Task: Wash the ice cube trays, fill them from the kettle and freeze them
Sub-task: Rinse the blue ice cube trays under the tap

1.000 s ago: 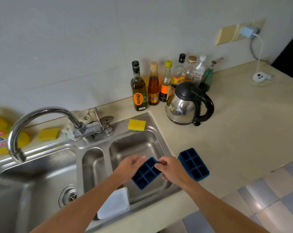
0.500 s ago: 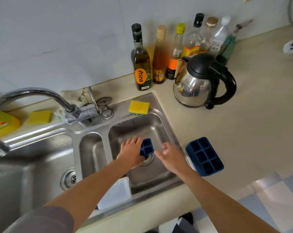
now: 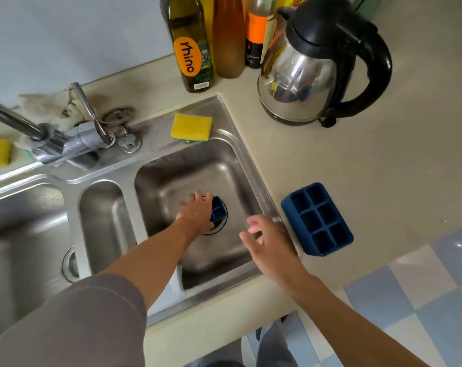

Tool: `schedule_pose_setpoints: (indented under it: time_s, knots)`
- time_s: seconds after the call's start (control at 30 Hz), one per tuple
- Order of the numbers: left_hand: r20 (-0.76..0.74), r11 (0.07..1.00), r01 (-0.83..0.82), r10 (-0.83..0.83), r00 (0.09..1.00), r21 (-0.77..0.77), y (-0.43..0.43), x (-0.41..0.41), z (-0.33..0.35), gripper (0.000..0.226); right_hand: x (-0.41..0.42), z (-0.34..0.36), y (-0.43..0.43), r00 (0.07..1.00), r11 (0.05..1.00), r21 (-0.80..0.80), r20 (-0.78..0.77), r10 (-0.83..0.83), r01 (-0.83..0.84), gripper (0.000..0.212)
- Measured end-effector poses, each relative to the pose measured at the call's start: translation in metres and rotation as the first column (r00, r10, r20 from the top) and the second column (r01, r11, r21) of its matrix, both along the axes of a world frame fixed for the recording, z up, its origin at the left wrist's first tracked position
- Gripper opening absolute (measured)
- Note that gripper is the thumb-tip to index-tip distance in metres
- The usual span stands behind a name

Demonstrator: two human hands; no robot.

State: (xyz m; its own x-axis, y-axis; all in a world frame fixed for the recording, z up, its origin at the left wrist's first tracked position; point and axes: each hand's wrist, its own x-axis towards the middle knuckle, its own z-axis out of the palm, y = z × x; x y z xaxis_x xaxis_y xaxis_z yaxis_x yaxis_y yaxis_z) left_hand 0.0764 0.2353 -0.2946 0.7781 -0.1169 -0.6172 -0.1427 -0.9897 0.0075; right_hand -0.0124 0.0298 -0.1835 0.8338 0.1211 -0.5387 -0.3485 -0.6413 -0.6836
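Left hand (image 3: 196, 214) grip seemingly clamped on tray (image 3: 219, 211) rim; likely light, flexible, slippery wet. Right hand (image 3: 268, 241) grip apart, 4 o'clock.

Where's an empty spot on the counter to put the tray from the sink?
The bare counter between the kettle and the counter's blue tray is free, as is the stretch right of both. Crowded: the back by the bottles, and around the tap.
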Motion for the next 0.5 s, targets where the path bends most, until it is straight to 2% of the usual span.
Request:
schedule_pose_setpoints:
  time_s: [0.17, 0.33, 0.43, 0.5]
  knots:
    - [-0.011, 0.999, 0.038, -0.038, 0.999, 0.0, 0.001, 0.004, -0.003, 0.083, 0.0, 0.012, 0.007, 0.989, 0.997, 0.004, 0.128, 0.073, -0.074, 0.041]
    - [-0.045, 0.999, 0.003, -0.005, 0.999, -0.053, 0.0, 0.002, 0.003, 0.088, 0.002, 0.042, 0.005, 0.945, 0.987, -0.045, 0.287, 0.158, -0.152, 0.041]
    - [-0.052, 0.993, -0.052, 0.046, 0.998, -0.102, 0.002, 0.001, 0.014, 0.099, 0.004, 0.064, -0.004, 0.897, 0.994, -0.067, 0.429, 0.109, -0.089, 0.041]
    - [-0.02, 0.98, -0.112, 0.11, 0.994, -0.166, 0.002, 0.001, 0.025, 0.101, 0.007, 0.076, -0.017, 0.789, 0.991, -0.133, 0.611, 0.063, 0.023, 0.036]
